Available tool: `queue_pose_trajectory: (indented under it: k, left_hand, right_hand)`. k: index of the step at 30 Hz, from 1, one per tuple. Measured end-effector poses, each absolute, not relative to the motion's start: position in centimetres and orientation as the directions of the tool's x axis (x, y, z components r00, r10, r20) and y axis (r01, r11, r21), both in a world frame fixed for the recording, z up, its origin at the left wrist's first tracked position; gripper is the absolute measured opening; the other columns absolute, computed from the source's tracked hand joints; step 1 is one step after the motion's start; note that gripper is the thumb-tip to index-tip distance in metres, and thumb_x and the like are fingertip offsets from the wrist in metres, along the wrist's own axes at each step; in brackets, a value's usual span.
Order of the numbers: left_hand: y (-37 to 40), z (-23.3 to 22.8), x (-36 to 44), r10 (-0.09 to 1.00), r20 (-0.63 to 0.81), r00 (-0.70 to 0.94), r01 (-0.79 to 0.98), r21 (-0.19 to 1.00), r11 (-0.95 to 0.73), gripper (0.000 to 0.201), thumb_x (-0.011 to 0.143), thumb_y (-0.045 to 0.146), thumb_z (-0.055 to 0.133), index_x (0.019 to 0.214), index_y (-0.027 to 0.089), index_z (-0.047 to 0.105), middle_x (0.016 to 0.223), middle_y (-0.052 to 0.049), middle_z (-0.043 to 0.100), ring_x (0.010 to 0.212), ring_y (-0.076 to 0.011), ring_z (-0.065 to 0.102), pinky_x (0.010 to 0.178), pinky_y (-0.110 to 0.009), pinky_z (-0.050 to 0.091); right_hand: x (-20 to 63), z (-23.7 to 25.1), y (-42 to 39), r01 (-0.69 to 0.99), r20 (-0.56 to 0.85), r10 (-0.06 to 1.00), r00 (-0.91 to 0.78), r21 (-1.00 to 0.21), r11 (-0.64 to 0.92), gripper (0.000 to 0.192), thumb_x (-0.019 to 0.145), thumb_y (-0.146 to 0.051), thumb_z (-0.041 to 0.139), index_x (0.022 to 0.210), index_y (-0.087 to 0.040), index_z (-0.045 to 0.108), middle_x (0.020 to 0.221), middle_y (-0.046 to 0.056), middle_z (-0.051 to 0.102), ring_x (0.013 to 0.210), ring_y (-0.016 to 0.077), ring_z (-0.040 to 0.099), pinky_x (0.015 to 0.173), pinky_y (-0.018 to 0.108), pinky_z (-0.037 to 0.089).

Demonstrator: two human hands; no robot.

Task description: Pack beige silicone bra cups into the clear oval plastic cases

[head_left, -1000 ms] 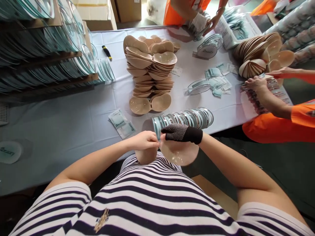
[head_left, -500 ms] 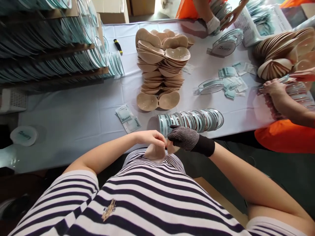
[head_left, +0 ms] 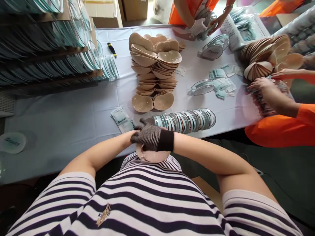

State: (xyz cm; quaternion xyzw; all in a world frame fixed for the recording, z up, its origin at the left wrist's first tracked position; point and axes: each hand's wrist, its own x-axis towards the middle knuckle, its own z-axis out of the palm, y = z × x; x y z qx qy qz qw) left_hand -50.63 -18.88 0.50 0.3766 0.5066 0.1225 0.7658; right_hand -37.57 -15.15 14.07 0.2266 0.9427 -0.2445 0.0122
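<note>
A beige adhesive bra [head_left: 156,156] hangs at my waist below my two hands, at the table's front edge. My left hand [head_left: 133,135] is bare and at the bra's upper left; the glove covers most of its fingers. In a dark dotted glove, my right hand [head_left: 149,136] lies across my left hand, above the bra. Some gloved fingertips point left, but whether they grip anything is hidden. Just beyond the glove stands a row of clear oval cases [head_left: 184,119]. Stacked adhesive bras [head_left: 154,100] rise behind them.
Printed packets [head_left: 121,118] lie left of my hands. Racks of clear cases [head_left: 59,65] fill the far left, near a black-yellow tool [head_left: 112,49]. Co-workers' hands [head_left: 267,90] handle items at right, and others at the back. A white basket [head_left: 242,41] holds packets.
My gloved right hand has moved left, from the bra's right side to across my left hand. The bra now shows beneath both hands. The whole view has shifted slightly.
</note>
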Motion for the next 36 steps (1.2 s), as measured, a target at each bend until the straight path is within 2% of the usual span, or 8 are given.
queue_pose_trajectory:
  k: [2, 4, 8, 14, 20, 25, 32, 36]
  left_hand:
    - [-19.0, 0.9, -51.9, 0.458, -0.697, 0.551, 0.126, 0.613, 0.780, 0.052, 0.082, 0.058, 0.064, 0.110, 0.016, 0.070, 0.107, -0.014, 0.072, 0.110, -0.0378, 0.063, 0.094, -0.053, 0.048]
    - [-19.1, 1.2, -53.0, 0.396, -0.671, 0.626, 0.046, 0.539, 0.841, 0.069, 0.081, 0.072, 0.057, 0.115, 0.013, 0.070, 0.111, -0.015, 0.072, 0.112, -0.0370, 0.063, 0.096, -0.049, 0.048]
    - [-18.8, 1.6, -53.2, 0.355, -0.610, 0.709, -0.140, 0.371, 0.918, 0.077, 0.079, 0.077, 0.056, 0.127, 0.017, 0.066, 0.121, -0.012, 0.071, 0.117, -0.0321, 0.062, 0.101, -0.041, 0.046]
    - [-19.1, 2.0, -52.6, 0.410, -0.526, 0.745, -0.288, 0.301, 0.909, 0.063, 0.082, 0.056, 0.069, 0.132, 0.018, 0.063, 0.127, -0.011, 0.069, 0.121, -0.0287, 0.061, 0.100, -0.037, 0.048]
    - [-23.0, 0.6, -57.0, 0.477, -0.591, 0.650, -0.368, 0.304, 0.879, 0.068, 0.068, 0.010, 0.081, 0.132, 0.016, 0.061, 0.127, -0.015, 0.068, 0.113, -0.0303, 0.067, 0.102, -0.041, 0.047]
    - [-26.7, -2.2, -62.0, 0.479, -0.723, 0.498, -0.635, 0.072, 0.769, 0.058, 0.075, 0.031, 0.079, 0.126, 0.011, 0.060, 0.105, -0.015, 0.076, 0.101, -0.0305, 0.071, 0.103, -0.048, 0.047]
    - [-29.5, -4.0, -64.3, 0.530, -0.809, 0.254, -0.929, -0.053, 0.365, 0.063, 0.092, 0.044, 0.058, 0.142, 0.009, 0.045, 0.110, -0.019, 0.073, 0.103, -0.0316, 0.070, 0.105, -0.050, 0.045]
    - [-30.1, -4.6, -65.0, 0.521, -0.830, 0.198, -0.959, -0.053, 0.279, 0.064, 0.092, 0.044, 0.056, 0.144, 0.009, 0.042, 0.107, -0.018, 0.073, 0.101, -0.0313, 0.071, 0.103, -0.050, 0.046]
  right_hand:
    - [-34.8, 13.2, -14.8, 0.577, -0.110, 0.612, -0.783, -0.493, 0.651, 0.055, 0.080, -0.038, 0.070, 0.129, -0.018, 0.058, 0.122, 0.013, 0.068, 0.114, 0.0283, 0.060, 0.100, 0.044, 0.044]
    - [-31.8, 12.1, -15.0, 0.761, -0.193, 0.837, -0.512, -0.554, 0.338, 0.052, 0.086, -0.045, 0.065, 0.129, -0.017, 0.057, 0.118, 0.014, 0.069, 0.105, 0.0281, 0.065, 0.090, 0.040, 0.049]
    - [-29.8, 9.6, -16.6, 0.838, -0.487, 0.810, -0.328, -0.546, 0.011, 0.036, 0.091, -0.043, 0.058, 0.120, -0.022, 0.061, 0.097, 0.005, 0.075, 0.086, 0.0227, 0.070, 0.075, 0.032, 0.051]
    - [-32.3, 7.8, -17.1, 0.868, -0.428, 0.821, -0.378, -0.471, 0.154, 0.032, 0.091, -0.022, 0.053, 0.122, -0.020, 0.063, 0.112, 0.007, 0.074, 0.099, 0.0207, 0.070, 0.082, 0.028, 0.051]
    - [-34.4, 6.5, -16.1, 0.811, -0.378, 0.745, -0.549, -0.458, 0.365, 0.036, 0.094, -0.035, 0.055, 0.128, -0.027, 0.063, 0.113, 0.005, 0.074, 0.102, 0.0222, 0.070, 0.086, 0.029, 0.051]
    - [-42.5, 2.7, -11.2, 0.741, -0.340, 0.664, -0.666, -0.409, 0.533, 0.036, 0.099, -0.033, 0.047, 0.130, -0.022, 0.060, 0.119, 0.009, 0.071, 0.109, 0.0224, 0.066, 0.094, 0.032, 0.049]
    - [-56.3, -5.7, -8.2, 0.591, -0.373, 0.472, -0.799, -0.342, 0.730, 0.044, 0.093, -0.009, 0.043, 0.135, -0.013, 0.055, 0.147, 0.018, 0.049, 0.136, 0.0298, 0.043, 0.114, 0.051, 0.031]
    - [-58.3, -8.2, -7.5, 0.618, -0.432, 0.465, -0.773, -0.346, 0.706, 0.039, 0.096, -0.010, 0.038, 0.129, -0.010, 0.060, 0.136, 0.019, 0.058, 0.121, 0.0273, 0.056, 0.102, 0.044, 0.046]
